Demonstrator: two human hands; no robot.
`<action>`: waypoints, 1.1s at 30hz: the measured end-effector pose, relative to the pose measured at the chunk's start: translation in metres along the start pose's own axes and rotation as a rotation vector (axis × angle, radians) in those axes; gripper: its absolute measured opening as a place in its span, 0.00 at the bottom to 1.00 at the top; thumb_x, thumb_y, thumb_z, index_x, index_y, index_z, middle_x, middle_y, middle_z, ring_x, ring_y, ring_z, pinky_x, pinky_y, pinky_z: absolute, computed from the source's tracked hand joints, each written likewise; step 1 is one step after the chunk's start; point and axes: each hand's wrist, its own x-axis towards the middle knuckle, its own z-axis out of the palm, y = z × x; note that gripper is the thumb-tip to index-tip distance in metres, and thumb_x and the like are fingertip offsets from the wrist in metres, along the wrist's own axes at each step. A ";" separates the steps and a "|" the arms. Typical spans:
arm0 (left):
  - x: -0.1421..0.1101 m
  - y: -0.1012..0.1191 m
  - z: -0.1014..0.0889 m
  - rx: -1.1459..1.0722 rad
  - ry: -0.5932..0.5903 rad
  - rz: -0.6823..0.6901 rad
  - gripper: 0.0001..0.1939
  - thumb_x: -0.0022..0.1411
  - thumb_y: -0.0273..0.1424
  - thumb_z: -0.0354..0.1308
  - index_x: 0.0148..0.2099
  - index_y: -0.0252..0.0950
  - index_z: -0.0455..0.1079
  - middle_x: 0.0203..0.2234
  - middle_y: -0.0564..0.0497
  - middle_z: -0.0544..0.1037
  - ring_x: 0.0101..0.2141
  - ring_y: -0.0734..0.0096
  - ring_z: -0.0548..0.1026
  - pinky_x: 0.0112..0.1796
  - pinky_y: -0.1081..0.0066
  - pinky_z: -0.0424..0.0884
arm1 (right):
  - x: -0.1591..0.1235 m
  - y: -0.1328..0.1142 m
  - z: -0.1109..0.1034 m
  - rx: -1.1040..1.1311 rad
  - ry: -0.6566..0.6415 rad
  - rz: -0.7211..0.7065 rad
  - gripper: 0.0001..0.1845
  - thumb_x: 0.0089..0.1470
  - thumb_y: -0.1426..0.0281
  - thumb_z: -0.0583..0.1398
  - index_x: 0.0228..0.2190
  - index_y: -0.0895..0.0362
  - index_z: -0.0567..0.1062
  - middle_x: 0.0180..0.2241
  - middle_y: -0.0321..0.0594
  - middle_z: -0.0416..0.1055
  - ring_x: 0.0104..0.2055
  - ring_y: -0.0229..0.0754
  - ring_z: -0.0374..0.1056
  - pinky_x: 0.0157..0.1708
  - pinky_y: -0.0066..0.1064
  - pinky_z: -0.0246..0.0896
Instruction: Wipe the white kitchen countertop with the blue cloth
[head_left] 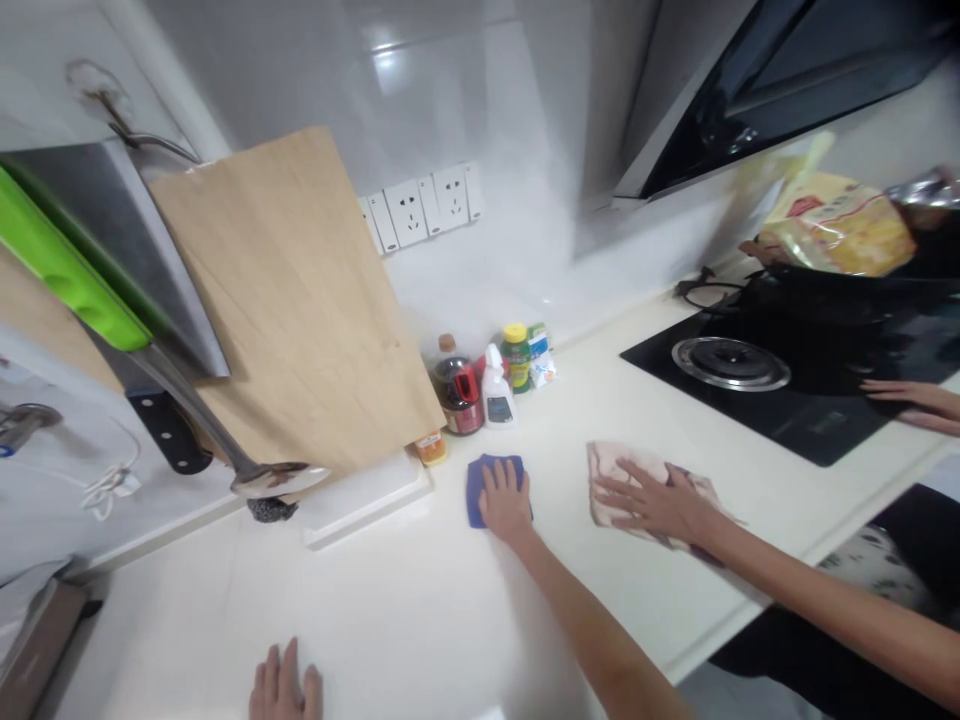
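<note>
My right hand (508, 508) presses down on a folded blue cloth (475, 490) on the white countertop (390, 620), its fingers over the cloth. At the bottom edge, my left hand (285, 690) rests with fingers stretched out on the bare counter, holding nothing; its wrist is out of view. Just right of the blue cloth lies a pink and brown patterned cloth (604, 460), with another person's hand (667, 505) spread flat on it. That person's other hand (911, 400) is by the cooktop's edge.
Behind my right hand stand a dark sauce bottle (459, 395), a white spray bottle (496, 390) and a green jar with a yellow lid (517, 355). A wooden board (300, 300), a cleaver (176, 270) and a green-handled ladle (195, 400) hang at left. The black cooktop (802, 400) is right.
</note>
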 end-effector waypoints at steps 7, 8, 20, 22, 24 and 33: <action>0.002 0.004 0.000 0.027 0.044 0.039 0.36 0.62 0.47 0.41 0.64 0.31 0.66 0.66 0.36 0.62 0.68 0.45 0.54 0.66 0.48 0.54 | -0.084 -0.010 -0.002 0.097 0.089 -0.084 0.31 0.62 0.63 0.51 0.65 0.56 0.62 0.68 0.50 0.54 0.72 0.60 0.43 0.67 0.65 0.35; 0.002 0.004 0.001 0.024 0.055 0.044 0.36 0.62 0.47 0.40 0.64 0.30 0.66 0.65 0.36 0.62 0.68 0.44 0.54 0.65 0.47 0.54 | -0.097 -0.009 -0.004 0.111 0.096 -0.101 0.31 0.61 0.64 0.51 0.65 0.55 0.62 0.68 0.50 0.54 0.72 0.59 0.43 0.68 0.65 0.35; -0.005 0.016 -0.005 0.013 0.075 0.074 0.36 0.65 0.45 0.39 0.65 0.27 0.64 0.66 0.32 0.61 0.68 0.42 0.53 0.64 0.45 0.54 | -0.239 0.001 -0.026 0.167 0.084 -0.251 0.40 0.57 0.70 0.56 0.68 0.48 0.52 0.71 0.42 0.47 0.72 0.61 0.44 0.68 0.67 0.38; -0.006 0.016 -0.005 0.014 0.087 0.087 0.35 0.65 0.45 0.39 0.65 0.28 0.64 0.66 0.32 0.60 0.68 0.42 0.53 0.64 0.45 0.54 | -0.248 0.001 -0.029 0.146 0.075 -0.271 0.40 0.57 0.69 0.57 0.69 0.48 0.51 0.71 0.42 0.46 0.72 0.61 0.44 0.69 0.66 0.38; -0.007 0.016 -0.004 0.011 0.117 0.126 0.35 0.66 0.44 0.39 0.65 0.27 0.64 0.66 0.31 0.60 0.68 0.41 0.52 0.64 0.43 0.54 | -0.252 0.002 -0.030 0.102 0.075 -0.288 0.40 0.58 0.69 0.57 0.69 0.49 0.50 0.71 0.42 0.45 0.72 0.60 0.43 0.69 0.64 0.37; -0.002 0.015 -0.005 0.020 0.177 0.218 0.35 0.66 0.44 0.40 0.63 0.24 0.65 0.64 0.26 0.62 0.65 0.35 0.57 0.59 0.40 0.59 | -0.249 -0.001 -0.035 -0.142 0.058 -0.284 0.40 0.62 0.62 0.54 0.70 0.51 0.45 0.72 0.44 0.43 0.73 0.57 0.41 0.70 0.57 0.25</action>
